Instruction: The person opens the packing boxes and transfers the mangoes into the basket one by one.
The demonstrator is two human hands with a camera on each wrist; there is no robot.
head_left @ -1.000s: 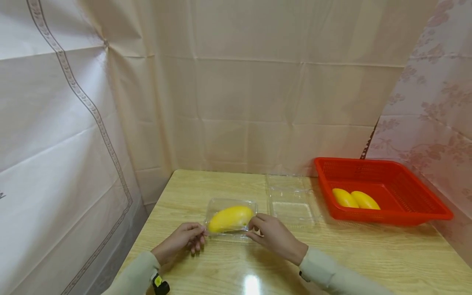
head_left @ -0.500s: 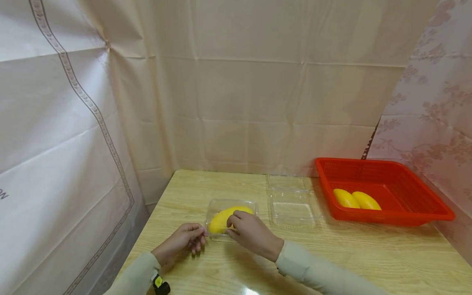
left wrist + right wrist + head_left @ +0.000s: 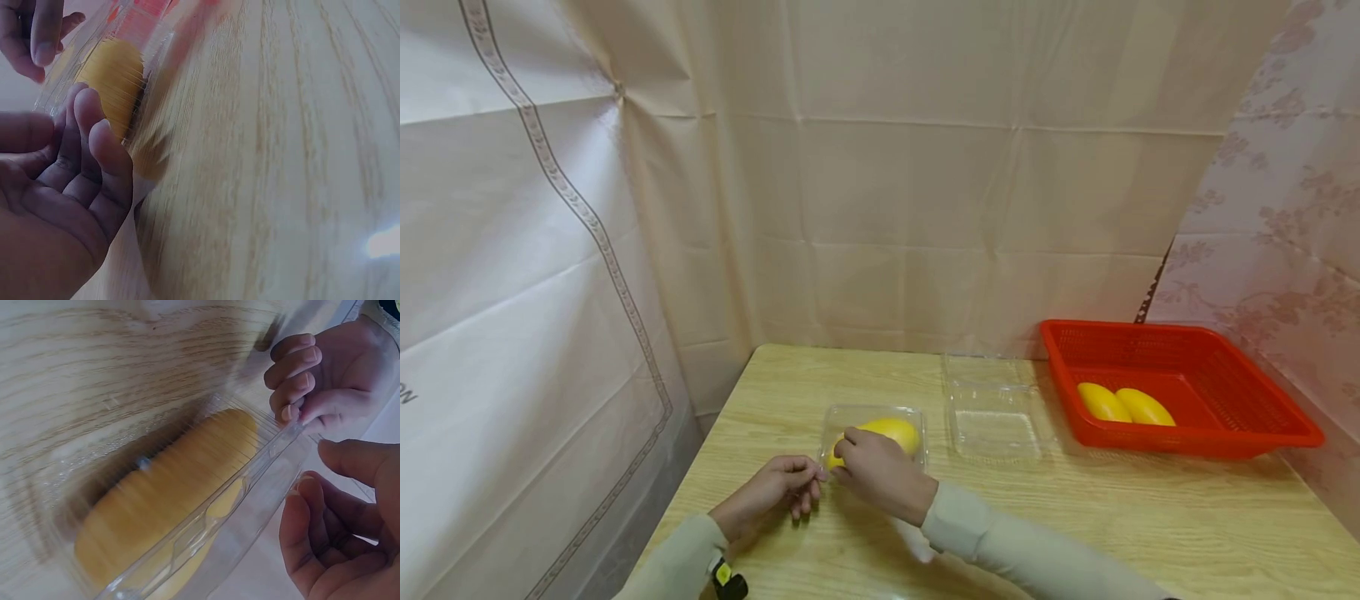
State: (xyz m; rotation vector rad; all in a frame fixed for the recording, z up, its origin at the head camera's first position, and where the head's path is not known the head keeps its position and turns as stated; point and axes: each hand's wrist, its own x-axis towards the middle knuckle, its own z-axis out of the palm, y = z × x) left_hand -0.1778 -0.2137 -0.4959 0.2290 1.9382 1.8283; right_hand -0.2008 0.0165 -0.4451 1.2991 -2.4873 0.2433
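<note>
A yellow mango (image 3: 891, 433) lies inside a clear plastic clamshell box (image 3: 206, 512), its lid down over the fruit. At the box's near left corner my left hand (image 3: 771, 490) pinches the rim between thumb and index finger, the other fingers loosely bent. My right hand (image 3: 883, 475) hovers over the front of the box and hides part of the mango in the head view. Seen from the right wrist, its thumb and fingers (image 3: 300, 515) stand apart close to the rim, near the left hand, with nothing between them.
Right of the mango's box, a second clear box (image 3: 996, 429) sits with its lid raised. Beyond it, a red plastic basket (image 3: 1225, 433) holds two yellow mangoes (image 3: 1142, 407). Cloth sheets hang behind and on both sides of the wooden table (image 3: 1112, 533).
My right hand has moved left along the front of the box, from its right corner to near its left corner. My left hand keeps its pinch on the left corner.
</note>
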